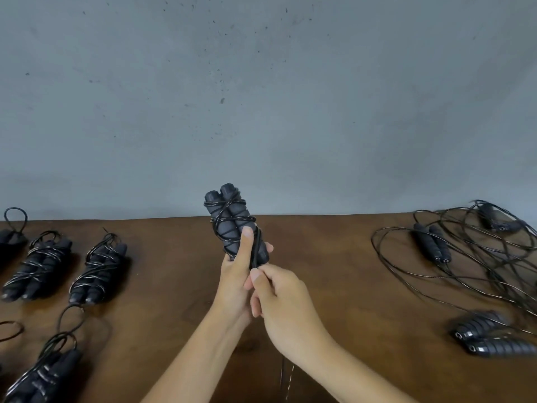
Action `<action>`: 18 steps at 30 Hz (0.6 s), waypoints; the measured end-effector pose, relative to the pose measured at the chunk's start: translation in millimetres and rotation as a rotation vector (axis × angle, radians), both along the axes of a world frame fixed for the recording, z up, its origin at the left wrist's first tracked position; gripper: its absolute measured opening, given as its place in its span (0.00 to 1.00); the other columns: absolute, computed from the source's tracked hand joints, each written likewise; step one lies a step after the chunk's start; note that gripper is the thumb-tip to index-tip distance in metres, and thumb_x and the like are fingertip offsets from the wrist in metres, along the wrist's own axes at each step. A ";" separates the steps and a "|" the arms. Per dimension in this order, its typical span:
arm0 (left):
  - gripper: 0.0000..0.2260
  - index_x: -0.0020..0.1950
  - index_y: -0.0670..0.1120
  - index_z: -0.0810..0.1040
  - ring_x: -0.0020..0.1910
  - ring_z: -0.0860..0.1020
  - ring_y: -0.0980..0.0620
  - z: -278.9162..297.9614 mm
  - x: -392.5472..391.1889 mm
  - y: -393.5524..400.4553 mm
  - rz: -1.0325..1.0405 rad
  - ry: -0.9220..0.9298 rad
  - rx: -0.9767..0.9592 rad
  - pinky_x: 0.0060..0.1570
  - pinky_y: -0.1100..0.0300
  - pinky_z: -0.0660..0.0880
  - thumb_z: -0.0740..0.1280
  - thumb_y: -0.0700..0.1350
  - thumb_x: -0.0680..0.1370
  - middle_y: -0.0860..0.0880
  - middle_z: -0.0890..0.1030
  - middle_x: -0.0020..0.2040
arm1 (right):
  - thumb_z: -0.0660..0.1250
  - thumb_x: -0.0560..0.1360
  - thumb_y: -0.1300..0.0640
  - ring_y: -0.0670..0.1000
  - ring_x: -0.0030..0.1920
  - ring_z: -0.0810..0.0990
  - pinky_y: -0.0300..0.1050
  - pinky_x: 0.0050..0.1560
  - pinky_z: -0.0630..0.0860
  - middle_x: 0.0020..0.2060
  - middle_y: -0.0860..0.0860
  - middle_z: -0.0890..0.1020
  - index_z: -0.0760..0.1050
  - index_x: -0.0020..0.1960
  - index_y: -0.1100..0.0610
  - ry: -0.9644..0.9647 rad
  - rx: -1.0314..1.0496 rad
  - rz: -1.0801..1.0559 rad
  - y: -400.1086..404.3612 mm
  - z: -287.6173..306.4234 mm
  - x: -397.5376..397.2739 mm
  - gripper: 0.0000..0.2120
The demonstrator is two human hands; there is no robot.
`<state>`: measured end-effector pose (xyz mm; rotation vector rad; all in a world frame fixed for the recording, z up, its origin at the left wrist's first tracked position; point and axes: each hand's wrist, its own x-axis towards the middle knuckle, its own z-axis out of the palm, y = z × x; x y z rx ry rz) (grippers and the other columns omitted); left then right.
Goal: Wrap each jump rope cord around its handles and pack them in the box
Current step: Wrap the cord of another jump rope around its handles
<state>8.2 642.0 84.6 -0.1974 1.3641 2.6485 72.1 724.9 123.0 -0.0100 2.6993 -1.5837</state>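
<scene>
The left hand (236,274) grips the paired black foam handles (232,225) upright; the right hand (279,303) pinches the thin black cord (255,251). Best to keep tension; lay turns snugly.

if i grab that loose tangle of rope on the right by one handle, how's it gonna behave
The loose cords look thin and floppy, sprawled in overlapping loops, so lifting one handle pair would probably drag neighbouring loops along. The handles look round and lie on their sides on the table, so they may roll if nudged.
</scene>
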 end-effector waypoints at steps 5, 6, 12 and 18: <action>0.27 0.51 0.42 0.83 0.18 0.61 0.54 1.9 6.4 -4.9 -0.146 -0.050 -0.019 0.19 0.63 0.63 0.67 0.67 0.76 0.46 0.67 0.30 | 0.56 0.85 0.54 0.44 0.39 0.79 0.38 0.43 0.74 0.33 0.48 0.80 0.76 0.44 0.51 0.049 0.117 -0.049 3.6 -6.8 3.6 0.15; 0.25 0.52 0.42 0.83 0.19 0.61 0.53 1.7 6.3 -5.9 -0.180 -0.046 -0.014 0.19 0.63 0.62 0.68 0.65 0.76 0.46 0.68 0.32 | 0.56 0.85 0.53 0.44 0.40 0.79 0.39 0.44 0.74 0.34 0.47 0.80 0.76 0.44 0.50 0.066 0.145 -0.062 4.4 -7.6 4.2 0.15; 0.32 0.73 0.34 0.70 0.32 0.70 0.54 8.9 9.5 -4.1 -0.259 0.007 0.064 0.31 0.61 0.72 0.74 0.52 0.78 0.51 0.80 0.38 | 0.57 0.85 0.52 0.42 0.43 0.79 0.37 0.44 0.74 0.37 0.45 0.80 0.76 0.44 0.48 0.167 0.193 -0.149 17.2 -7.4 1.9 0.14; 0.30 0.74 0.43 0.73 0.46 0.82 0.51 3.8 16.2 10.5 -0.195 0.013 0.042 0.46 0.56 0.81 0.69 0.58 0.76 0.45 0.83 0.56 | 0.55 0.85 0.51 0.46 0.45 0.78 0.42 0.45 0.75 0.42 0.43 0.78 0.76 0.48 0.48 0.233 0.256 -0.203 8.7 -15.1 5.9 0.12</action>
